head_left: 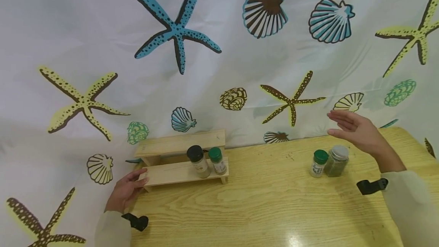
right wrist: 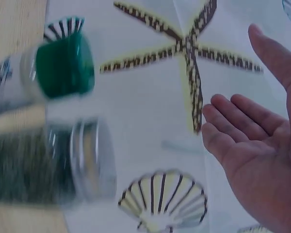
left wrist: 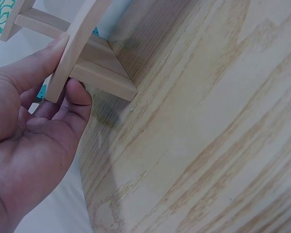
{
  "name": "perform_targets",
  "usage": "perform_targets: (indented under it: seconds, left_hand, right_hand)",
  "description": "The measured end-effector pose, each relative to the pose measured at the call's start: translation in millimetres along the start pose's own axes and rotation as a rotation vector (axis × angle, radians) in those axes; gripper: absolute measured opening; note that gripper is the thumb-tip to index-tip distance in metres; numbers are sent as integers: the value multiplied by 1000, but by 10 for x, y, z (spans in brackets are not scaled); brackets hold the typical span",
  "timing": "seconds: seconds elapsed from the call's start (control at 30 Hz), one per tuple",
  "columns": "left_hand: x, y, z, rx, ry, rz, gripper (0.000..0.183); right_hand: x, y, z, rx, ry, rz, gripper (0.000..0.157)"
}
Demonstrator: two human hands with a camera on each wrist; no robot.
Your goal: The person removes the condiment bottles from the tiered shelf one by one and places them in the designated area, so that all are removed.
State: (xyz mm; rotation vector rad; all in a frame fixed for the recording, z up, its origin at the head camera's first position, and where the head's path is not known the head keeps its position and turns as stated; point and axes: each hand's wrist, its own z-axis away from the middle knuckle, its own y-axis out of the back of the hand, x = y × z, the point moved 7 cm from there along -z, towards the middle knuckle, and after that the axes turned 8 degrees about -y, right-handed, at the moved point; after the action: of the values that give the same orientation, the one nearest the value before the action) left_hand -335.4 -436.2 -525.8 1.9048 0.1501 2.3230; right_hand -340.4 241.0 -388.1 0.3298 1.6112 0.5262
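Two-tier wooden shelf [head_left: 180, 139]: where does it stand?

Back left of the wooden table [head_left: 260, 205], near the patterned cloth [head_left: 212, 64]. On its lower tier, toward the right end, stand a black-capped shaker [head_left: 199, 163] and a green-capped shaker [head_left: 218, 161], side by side, upright.

Hands?

Left hand [head_left: 127, 188] pinches the left end of the lower board, thumb above, fingers curled under. Right hand [head_left: 360, 130] is spread, fingers extended, thumb well away from them. It is raised near a grey-capped jar [head_left: 337, 161] of dark green contents, apart from it. Beside that jar stands a second green-capped shaker [head_left: 319, 164].

Hard to make out?

Label print, too small or blurred. Left fingertips partly hidden by the board. The left wrist view cuts off the shelf at top; the right wrist view crops the jar and its neighbour at the left border, both blurred.

Edges, room?

Broad stretch of tabletop between shelf and right-hand pair, more in front. Back edge meets the cloth; rounded right corner lies beyond the right wrist.
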Motion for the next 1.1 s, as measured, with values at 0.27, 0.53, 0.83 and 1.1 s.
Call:
perform_targets:
  seconds: [0.27, 0.53, 0.83, 1.1]
  left_hand:
    - [-17, 37, 31, 9, -8, 4, 58]
    - [-1, -7, 23, 18, -5, 20, 62]
    - [15, 0, -2, 14, -33, 61, 61]
    - [10, 8, 8, 33, -28, 28, 59]
  right_hand:
    - [-469, -570, -206, -58, 88, -124, 59]
    - [-701, -1148, -364, -182, 164, -301, 56]
    - [-845, -1796, -451, -257, 162, -350, 58]
    - [-885, -2424, -466, -299, 140, -302, 61]
